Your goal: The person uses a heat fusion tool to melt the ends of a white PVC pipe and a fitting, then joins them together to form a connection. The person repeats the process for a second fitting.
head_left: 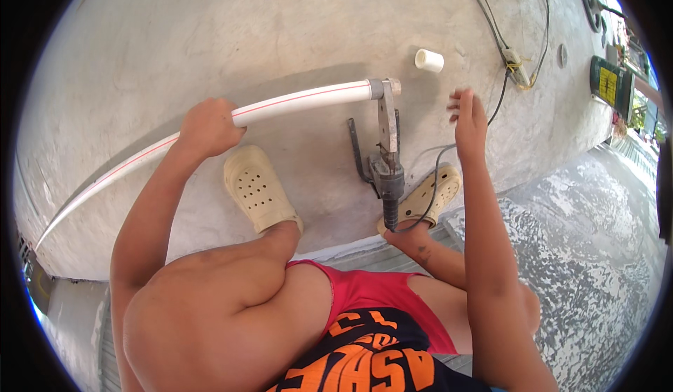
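Observation:
My left hand [209, 127] is wrapped round a long white plastic pipe [305, 102] with a red stripe. At its right end the pipe meets the grey socket [377, 89] on the heating plate of a pipe welding iron [387, 174]. The iron stands on a black wire stand [356, 146], its handle pointing toward me. Off to the right of the iron, my right hand [468, 111] is raised with loosely bent fingers apart and nothing in them. A short white pipe coupling [430, 60] lies on the concrete beyond, between the iron and that hand.
A black cord [438, 164] runs from the iron's handle to an extension socket [516, 66] tied with yellow. My feet in beige clogs [258, 188] flank the iron. A dark green container [611, 83] with a yellow label stands at the far right.

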